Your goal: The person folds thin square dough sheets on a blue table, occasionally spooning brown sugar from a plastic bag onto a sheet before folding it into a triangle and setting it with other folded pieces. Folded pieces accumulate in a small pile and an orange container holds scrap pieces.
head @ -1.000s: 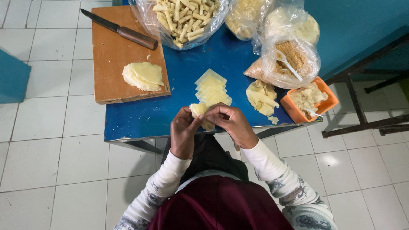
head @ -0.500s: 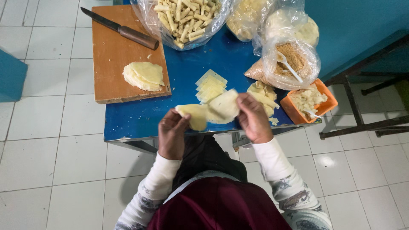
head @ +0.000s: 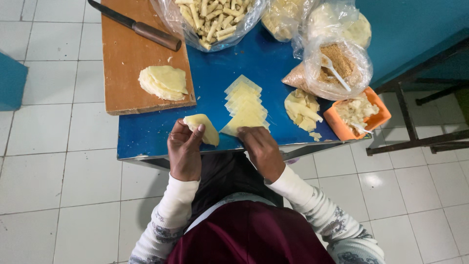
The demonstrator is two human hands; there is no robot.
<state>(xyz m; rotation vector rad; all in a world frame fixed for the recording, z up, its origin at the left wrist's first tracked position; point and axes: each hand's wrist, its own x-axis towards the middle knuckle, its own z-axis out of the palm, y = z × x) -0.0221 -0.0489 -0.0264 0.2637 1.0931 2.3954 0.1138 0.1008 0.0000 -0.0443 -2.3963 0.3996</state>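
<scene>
My left hand [head: 184, 149] held a folded pale-yellow wrapper [head: 202, 128] just above the near edge of the blue worktop [head: 146, 139], its fingers [head: 191, 134] pinching the sheet from the left side. My right hand [head: 259, 149] lay palm down at the near end of the fanned row of wrappers [head: 244, 105], fingers pressed together on the lowest sheet. To the left, a wooden cutting board [head: 127, 58] carried a stack of round wrappers [head: 162, 82] and a knife [head: 137, 27]. A clear bag of rolled sticks [head: 210, 17] stood at the far edge. On the right were a loose heap of wrapper pieces [head: 303, 110], a bag of crumbs [head: 334, 68] and an orange tray [head: 376, 115].
</scene>
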